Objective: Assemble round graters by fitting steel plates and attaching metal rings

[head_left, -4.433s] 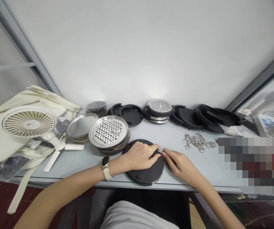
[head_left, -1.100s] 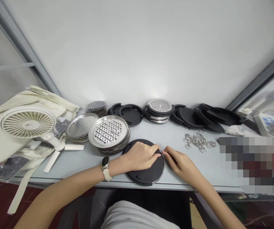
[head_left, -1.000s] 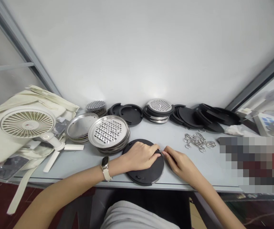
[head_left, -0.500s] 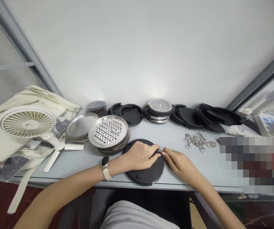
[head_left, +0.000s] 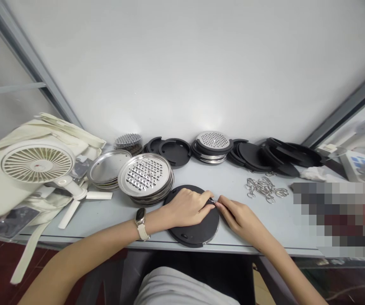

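A round black disc (head_left: 198,231) with a metal rim lies flat at the table's front edge. My left hand (head_left: 187,207), with a watch on the wrist, rests on top of the disc, fingers curled towards its right edge. My right hand (head_left: 238,216) meets it there, thumb and forefinger pinched on a small metal ring (head_left: 213,201) at the disc's rim. The fingertips of both hands touch around that ring.
A stack of perforated metal plates (head_left: 145,176) and plain metal plates (head_left: 108,168) stand to the left. Black discs (head_left: 174,151) and more stacks (head_left: 212,146) line the wall. Several loose metal rings (head_left: 265,188) lie right. A white fan (head_left: 38,163) sits on a cream bag.
Hardly anything differs; both hands stay at the disc's right edge, with only slight finger shifts around the small ring.
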### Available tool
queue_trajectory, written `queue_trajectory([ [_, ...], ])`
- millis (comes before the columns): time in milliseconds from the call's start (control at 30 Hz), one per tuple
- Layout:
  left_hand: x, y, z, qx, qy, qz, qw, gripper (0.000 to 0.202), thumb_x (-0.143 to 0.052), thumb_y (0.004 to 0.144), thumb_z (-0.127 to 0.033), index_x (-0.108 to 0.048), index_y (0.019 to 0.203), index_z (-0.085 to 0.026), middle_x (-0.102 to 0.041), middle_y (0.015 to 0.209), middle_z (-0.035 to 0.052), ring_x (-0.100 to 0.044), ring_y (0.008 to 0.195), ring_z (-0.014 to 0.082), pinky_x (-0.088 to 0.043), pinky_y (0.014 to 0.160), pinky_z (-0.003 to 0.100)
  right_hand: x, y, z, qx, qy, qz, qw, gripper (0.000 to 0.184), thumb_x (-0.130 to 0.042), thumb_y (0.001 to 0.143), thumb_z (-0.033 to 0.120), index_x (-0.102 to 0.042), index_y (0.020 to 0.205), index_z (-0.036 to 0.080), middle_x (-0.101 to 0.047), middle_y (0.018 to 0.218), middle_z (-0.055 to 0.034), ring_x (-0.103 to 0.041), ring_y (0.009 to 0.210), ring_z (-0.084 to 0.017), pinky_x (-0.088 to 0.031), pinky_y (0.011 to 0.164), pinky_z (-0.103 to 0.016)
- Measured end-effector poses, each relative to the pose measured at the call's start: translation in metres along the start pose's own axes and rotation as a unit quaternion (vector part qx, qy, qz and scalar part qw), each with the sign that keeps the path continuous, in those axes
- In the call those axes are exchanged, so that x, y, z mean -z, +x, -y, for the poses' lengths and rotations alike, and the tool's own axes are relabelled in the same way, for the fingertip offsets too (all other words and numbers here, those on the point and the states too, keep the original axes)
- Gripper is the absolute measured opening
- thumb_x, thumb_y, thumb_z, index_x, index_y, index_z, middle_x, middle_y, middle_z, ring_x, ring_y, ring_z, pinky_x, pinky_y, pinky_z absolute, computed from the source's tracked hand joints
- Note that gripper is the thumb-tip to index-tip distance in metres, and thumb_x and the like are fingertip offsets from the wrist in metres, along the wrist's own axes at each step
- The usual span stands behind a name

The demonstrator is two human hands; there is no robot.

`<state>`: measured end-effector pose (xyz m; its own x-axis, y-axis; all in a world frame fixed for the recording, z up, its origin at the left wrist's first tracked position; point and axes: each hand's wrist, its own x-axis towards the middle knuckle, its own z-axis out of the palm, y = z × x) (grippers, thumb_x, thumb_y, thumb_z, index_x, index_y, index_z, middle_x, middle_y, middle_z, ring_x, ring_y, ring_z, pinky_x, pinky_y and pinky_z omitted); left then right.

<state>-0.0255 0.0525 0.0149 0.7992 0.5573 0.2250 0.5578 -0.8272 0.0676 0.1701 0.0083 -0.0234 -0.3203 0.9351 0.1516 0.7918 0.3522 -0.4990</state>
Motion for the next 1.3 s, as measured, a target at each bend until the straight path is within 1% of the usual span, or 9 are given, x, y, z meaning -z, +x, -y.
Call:
queue_trajectory([
  [200, 0.001, -0.0005, 0.0, -0.001, -0.001, 0.004, 1.0, 0.028, -0.035, 0.096, -0.038, -0.051, 0.103, -0.016, -0.066, 0.071, 0.0038, -0.065, 0.063, 0.0218, -0.042, 0.055, 0.029, 0.0003, -0.0009, 0.0002, -0.003, 0.017, -0.002, 1.0, 0.025, -0.028, 0.098, 0.034, -0.037, 0.077, 0.023, -0.047, 0.06, 0.0033, -0.047, 0.052, -0.014, -0.032, 0.054, -0.024],
  [533, 0.0012, -0.0001, -0.0009, 0.002, 0.002, 0.005, 1.0, 0.027, -0.035, 0.096, -0.037, -0.051, 0.102, -0.016, -0.065, 0.069, 0.004, -0.065, 0.062, 0.0219, -0.042, 0.054, 0.028, -0.0009, -0.0021, 0.0, -0.016, 0.012, -0.018, 1.0, 0.025, -0.028, 0.098, 0.035, -0.039, 0.078, 0.023, -0.049, 0.06, 0.0026, -0.049, 0.051, -0.015, -0.033, 0.054, -0.025],
  [867, 0.0012, -0.0007, -0.0008, 0.002, 0.0, 0.01, 1.0, 0.028, -0.035, 0.096, -0.038, -0.052, 0.104, -0.016, -0.066, 0.071, 0.0046, -0.065, 0.063, 0.0217, -0.043, 0.056, 0.028, -0.0003, -0.0031, -0.001, -0.026, 0.022, -0.036, 0.999, 0.025, -0.028, 0.097, 0.036, -0.037, 0.078, 0.024, -0.049, 0.061, 0.0029, -0.049, 0.051, -0.014, -0.034, 0.054, -0.025],
  [1067, 0.0, -0.0005, -0.0003, -0.001, 0.003, 0.004, 1.0, 0.028, -0.035, 0.096, -0.037, -0.051, 0.105, -0.016, -0.066, 0.07, 0.0041, -0.065, 0.063, 0.0221, -0.042, 0.054, 0.028, 0.0004, -0.002, -0.0008, -0.016, 0.019, -0.022, 0.999, 0.025, -0.028, 0.098, 0.035, -0.038, 0.077, 0.024, -0.047, 0.059, 0.0033, -0.048, 0.05, -0.014, -0.033, 0.053, -0.024],
  [1300, 0.0011, -0.0003, -0.0013, 0.001, -0.003, 0.005, 1.0, 0.028, -0.036, 0.096, -0.036, -0.052, 0.104, -0.015, -0.066, 0.071, 0.0046, -0.065, 0.064, 0.0211, -0.042, 0.056, 0.028, 0.0011, -0.0007, 0.0021, -0.002, -0.004, -0.015, 1.0, 0.027, -0.026, 0.098, 0.033, -0.038, 0.076, 0.024, -0.047, 0.057, 0.003, -0.045, 0.048, -0.015, -0.033, 0.051, -0.024],
])
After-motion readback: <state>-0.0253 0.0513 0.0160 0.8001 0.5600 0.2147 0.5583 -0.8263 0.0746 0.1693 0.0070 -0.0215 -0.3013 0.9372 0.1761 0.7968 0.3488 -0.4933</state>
